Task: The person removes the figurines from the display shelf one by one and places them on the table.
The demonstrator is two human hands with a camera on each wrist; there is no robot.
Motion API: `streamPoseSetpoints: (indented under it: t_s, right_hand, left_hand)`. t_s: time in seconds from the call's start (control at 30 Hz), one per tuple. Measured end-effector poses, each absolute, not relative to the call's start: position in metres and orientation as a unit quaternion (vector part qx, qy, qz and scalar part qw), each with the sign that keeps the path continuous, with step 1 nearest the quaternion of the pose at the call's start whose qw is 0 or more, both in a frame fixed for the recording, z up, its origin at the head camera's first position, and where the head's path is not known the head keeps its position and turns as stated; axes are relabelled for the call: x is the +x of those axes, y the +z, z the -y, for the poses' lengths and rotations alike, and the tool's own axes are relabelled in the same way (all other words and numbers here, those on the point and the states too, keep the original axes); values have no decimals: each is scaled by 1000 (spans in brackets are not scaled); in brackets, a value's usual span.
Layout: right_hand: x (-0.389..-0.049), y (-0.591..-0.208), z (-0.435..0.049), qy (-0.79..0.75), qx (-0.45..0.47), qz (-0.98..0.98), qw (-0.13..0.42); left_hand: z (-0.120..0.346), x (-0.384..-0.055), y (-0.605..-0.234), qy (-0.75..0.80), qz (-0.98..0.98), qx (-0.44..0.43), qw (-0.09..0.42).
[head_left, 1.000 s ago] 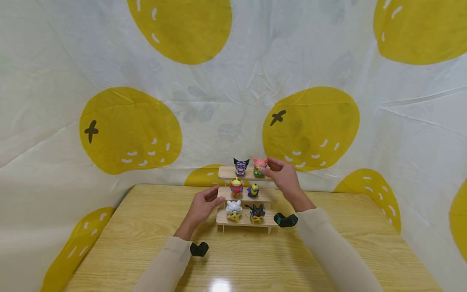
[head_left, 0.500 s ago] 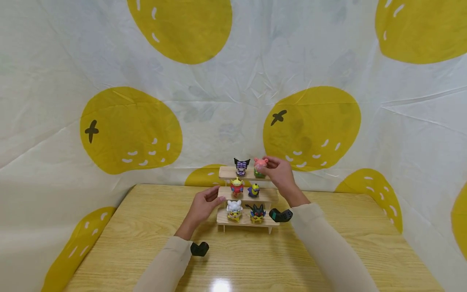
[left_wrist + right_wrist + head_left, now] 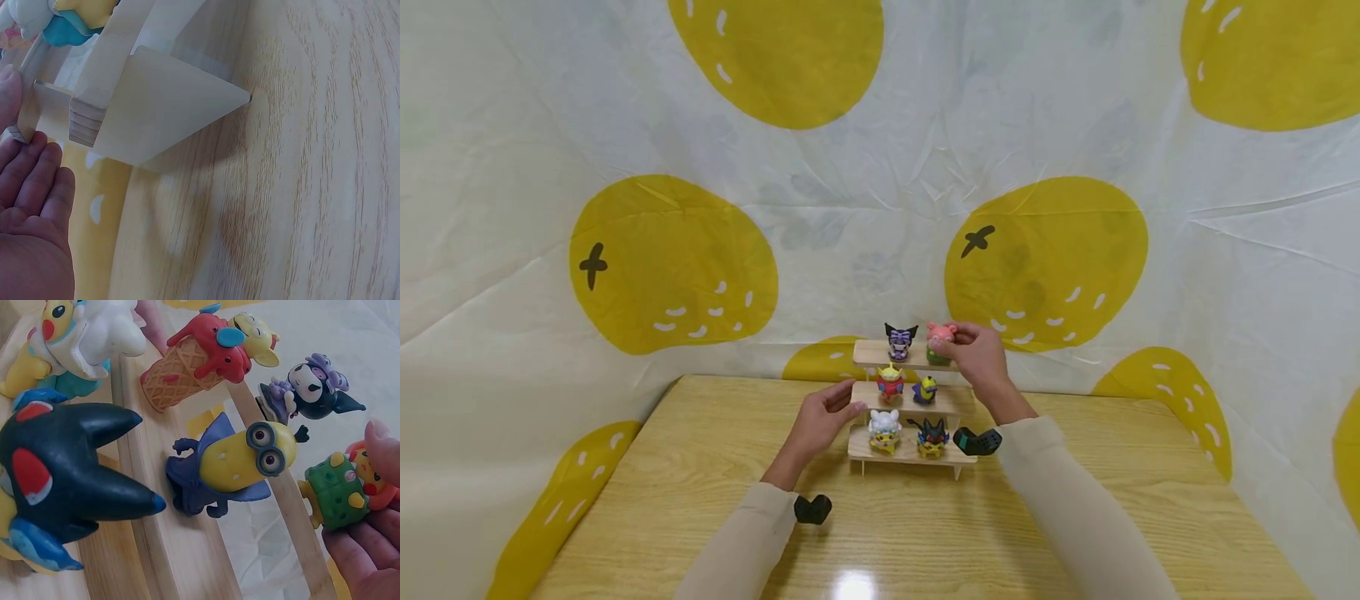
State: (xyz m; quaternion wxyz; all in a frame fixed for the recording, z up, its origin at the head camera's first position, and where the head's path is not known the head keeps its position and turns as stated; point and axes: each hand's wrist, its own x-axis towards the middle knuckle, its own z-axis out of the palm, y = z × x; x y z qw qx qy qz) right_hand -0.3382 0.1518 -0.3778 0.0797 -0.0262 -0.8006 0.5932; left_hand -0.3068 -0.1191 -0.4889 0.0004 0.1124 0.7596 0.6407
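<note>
A three-tier wooden display stand (image 3: 868, 353) holds small toy figurines. My right hand (image 3: 983, 360) pinches a pink-hooded figurine with a green body (image 3: 340, 494) between thumb and fingers, at the right of the top tier. Beside it stands a black-and-purple figurine (image 3: 900, 342). The left hand (image 3: 820, 419) holds the left end of the middle tier, thumb above and fingertips below, as the left wrist view shows. On that tier are a red figurine on a cone (image 3: 187, 372) and a yellow minion figurine (image 3: 247, 459). Below are a white-hooded figurine (image 3: 884, 431) and a black-eared figurine (image 3: 932, 438).
The stand rests on a wood-grain table (image 3: 737, 450), toward its back edge. A white sheet with yellow fruit prints (image 3: 857, 267) hangs behind and at both sides. Black wrist devices (image 3: 977, 442) sit at both cuffs.
My right hand has shifted slightly left, and its thumb now covers more of the pink-hooded figurine. The left hand keeps its place on the stand. The head view has turned slightly left.
</note>
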Motion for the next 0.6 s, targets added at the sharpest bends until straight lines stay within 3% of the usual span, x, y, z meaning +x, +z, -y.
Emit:
streamPoseSetpoints:
  t_s: [0.6]
  right_hand:
    - [-328, -367, -158, 574, -11, 815, 80]
  left_hand:
    - [118, -306, -488, 641, -759, 113, -5]
